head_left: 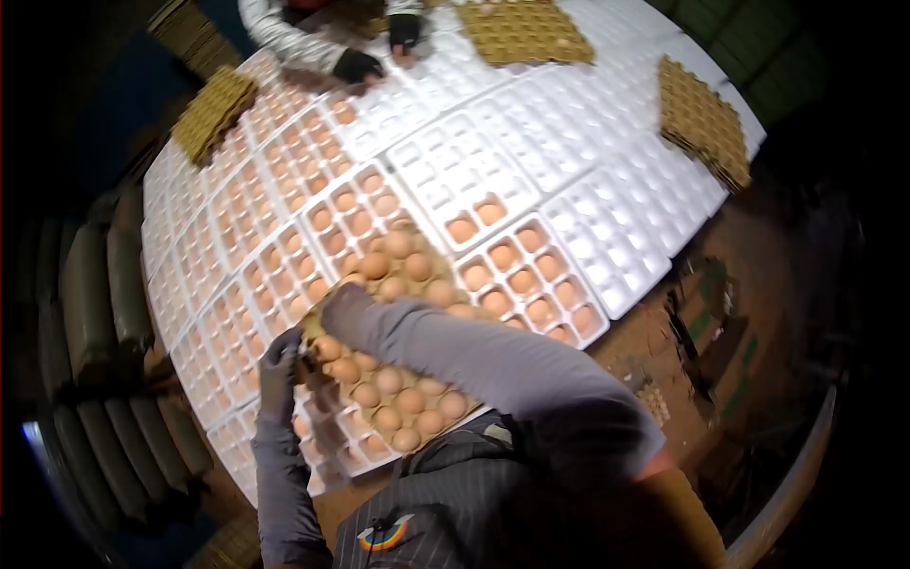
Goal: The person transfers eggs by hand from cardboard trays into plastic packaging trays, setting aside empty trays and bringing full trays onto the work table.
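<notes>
A brown pulp egg tray (pixel 431 248) full of brown eggs (pixel 410 400) lies in front of me, on top of the white egg trays. My right arm crosses over its middle. My right hand (pixel 343 308), in a grey sleeve or glove, is at the tray's left edge beside some eggs; its fingers are blurred and mostly hidden. My left hand (pixel 281 356), dark-gloved, is just left of the pulp tray with fingers curled inward near an egg (pixel 327 348). What those fingers hold, if anything, is too small to make out.
White trays (pixel 607 228) cover the table, many filled with eggs on the left. Stacks of pulp trays stand at the left (pixel 213 114), back (pixel 526 33) and right (pixel 703 119). Across the table, a person's black-gloved hands (pixel 358 66) work over trays. Stuffed sacks (pixel 90 294) line the left.
</notes>
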### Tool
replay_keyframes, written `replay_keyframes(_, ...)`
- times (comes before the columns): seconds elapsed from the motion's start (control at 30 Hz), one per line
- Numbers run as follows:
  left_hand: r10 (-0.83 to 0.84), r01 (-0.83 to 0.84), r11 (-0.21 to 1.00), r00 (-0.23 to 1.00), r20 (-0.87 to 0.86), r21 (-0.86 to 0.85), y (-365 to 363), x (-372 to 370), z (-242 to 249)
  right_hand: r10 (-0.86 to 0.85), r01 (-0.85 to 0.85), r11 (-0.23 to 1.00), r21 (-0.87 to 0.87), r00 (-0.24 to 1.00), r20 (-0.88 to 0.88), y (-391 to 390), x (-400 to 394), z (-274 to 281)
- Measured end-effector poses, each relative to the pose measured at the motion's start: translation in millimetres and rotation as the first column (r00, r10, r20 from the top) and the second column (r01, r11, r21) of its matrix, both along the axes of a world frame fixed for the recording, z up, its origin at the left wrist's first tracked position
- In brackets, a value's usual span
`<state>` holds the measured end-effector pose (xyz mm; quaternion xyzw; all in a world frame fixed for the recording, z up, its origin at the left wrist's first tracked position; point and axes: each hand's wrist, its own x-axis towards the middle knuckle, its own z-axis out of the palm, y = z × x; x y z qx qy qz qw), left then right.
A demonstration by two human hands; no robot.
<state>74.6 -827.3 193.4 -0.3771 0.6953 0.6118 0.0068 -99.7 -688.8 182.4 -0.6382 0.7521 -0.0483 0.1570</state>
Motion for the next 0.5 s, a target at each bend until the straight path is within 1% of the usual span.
replay_keyframes(0.03, -0.166, 0.177, 0.939, 0.984, 0.062, -0.296, 11.3, -3.3, -7.0, -0.011, 0.013, 0.999, -0.044, 1.000, 0.028, 11.1, -7.2, 6.3)
replay_keyframes(0.07, -0.304, 0.306, 0.767, 0.947, 0.100, -0.563, 27.6, -6.2, -3.0, -0.066, 0.073, 0.990, -0.120, 0.996, 0.062, 18.9, -12.5, 6.7)
replay_keyframes(0.1, -0.307, 0.344, 0.732, 0.937, 0.166, -0.588, 43.0, -9.6, 6.6, -0.095, 0.119, 0.984, -0.136, 0.982, 0.166, 26.5, -15.8, 9.1)
replay_keyframes(0.13, -0.321, 0.393, 0.696, 0.919, 0.229, -0.601, 52.1, -13.1, 15.9, -0.145, 0.200, 0.972, -0.122, 0.922, 0.360, 33.4, -23.3, 14.2)
replay_keyframes(0.17, -0.302, 0.374, 0.686, 0.927, 0.223, -0.624, 51.0, -15.1, 13.6, -0.213, 0.309, 0.950, -0.039, 0.737, 0.641, 40.7, -32.0, 20.5)
replay_keyframes(0.2, -0.291, 0.365, 0.678, 0.930, 0.222, -0.639, 50.5, -13.8, 11.0, -0.258, 0.387, 0.916, 0.106, 0.366, 0.894, 47.3, -40.6, 26.4)
replay_keyframes(0.23, -0.275, 0.339, 0.663, 0.939, 0.204, -0.667, 49.2, -14.4, 9.6, -0.236, 0.380, 0.900, 0.216, 0.006, 0.972, 51.0, -46.5, 32.6)
replay_keyframes(0.27, -0.256, 0.323, 0.679, 0.946, 0.200, -0.659, 47.3, -13.7, 8.9, -0.201, 0.344, 0.897, 0.278, -0.242, 0.949, 53.2, -47.7, 39.0)
replay_keyframes(0.3, -0.252, 0.349, 0.642, 0.937, 0.242, -0.683, 46.5, -13.4, 7.8, -0.182, 0.307, 0.911, 0.275, -0.300, 0.936, 53.4, -46.9, 43.5)
replay_keyframes(0.33, -0.245, 0.375, 0.603, 0.927, 0.283, -0.705, 46.7, -12.0, 5.9, -0.144, 0.297, 0.942, 0.158, -0.068, 0.987, 52.5, -42.9, 43.4)
replay_keyframes(0.37, -0.257, 0.337, 0.549, 0.939, 0.229, -0.765, 46.3, -10.1, 2.7, -0.083, 0.257, 0.966, 0.038, 0.165, 0.983, 52.1, -39.3, 43.8)
replay_keyframes(0.4, -0.245, 0.324, 0.560, 0.944, 0.222, -0.763, 43.2, -8.9, 2.3, -0.061, 0.221, 0.975, -0.034, 0.411, 0.910, 54.3, -28.6, 43.8)
replay_keyframes(0.43, -0.240, 0.286, 0.652, 0.956, 0.167, -0.702, 39.0, -8.8, 6.0, -0.040, 0.177, 0.980, -0.093, 0.631, 0.775, 56.4, -18.1, 43.8)
replay_keyframes(0.47, -0.233, 0.252, 0.735, 0.966, 0.114, -0.629, 37.8, -8.0, 12.6, -0.041, 0.170, 0.981, -0.088, 0.633, 0.773, 58.1, -1.8, 38.2)
replay_keyframes(0.5, -0.051, 0.078, 0.888, 0.996, 0.072, -0.453, 39.6, -5.4, 20.8, 0.024, 0.029, 0.992, -0.120, 0.908, 0.418, 58.7, 13.4, 28.6)
